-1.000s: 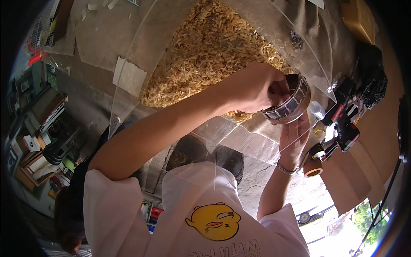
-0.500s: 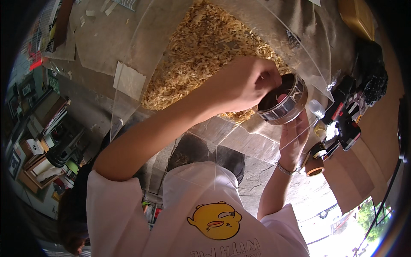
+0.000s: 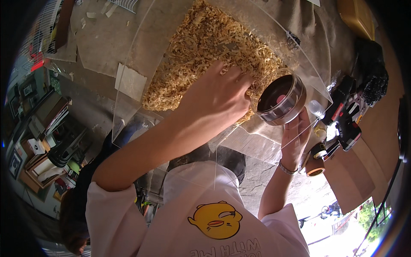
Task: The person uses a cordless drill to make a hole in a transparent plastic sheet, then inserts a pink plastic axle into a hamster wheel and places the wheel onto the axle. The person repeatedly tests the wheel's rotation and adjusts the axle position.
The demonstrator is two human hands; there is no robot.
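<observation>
My right hand [image 3: 296, 135] grips a small hamster wheel [image 3: 280, 96] from below, tilting its open side up and toward the left. The wheel has a clear rim, a dark inside and a pink round centre; its rim pattern is smeared, as if it spins. My left hand [image 3: 227, 92] hovers left of the wheel, apart from it, above a bed of wood shavings [image 3: 214, 38]. Its fingers are bent and spread, with nothing seen in them; the fingertips are partly hidden. The shavings lie in a clear plastic box [image 3: 128, 55] whose walls rise around my hands.
To the right lie a black and red power tool [image 3: 349, 132], a roll of tape [image 3: 316, 166], a black plastic bag [image 3: 372, 81] and brown cardboard [image 3: 353, 180]. A white card [image 3: 129, 80] is by the box's left wall. Shelves [image 3: 43, 167] of goods stand far left.
My left hand has drawn back to the left, off the wheel's rim. The wheel's rim pattern has gone from distinct to blurred. My right hand holds almost the same place.
</observation>
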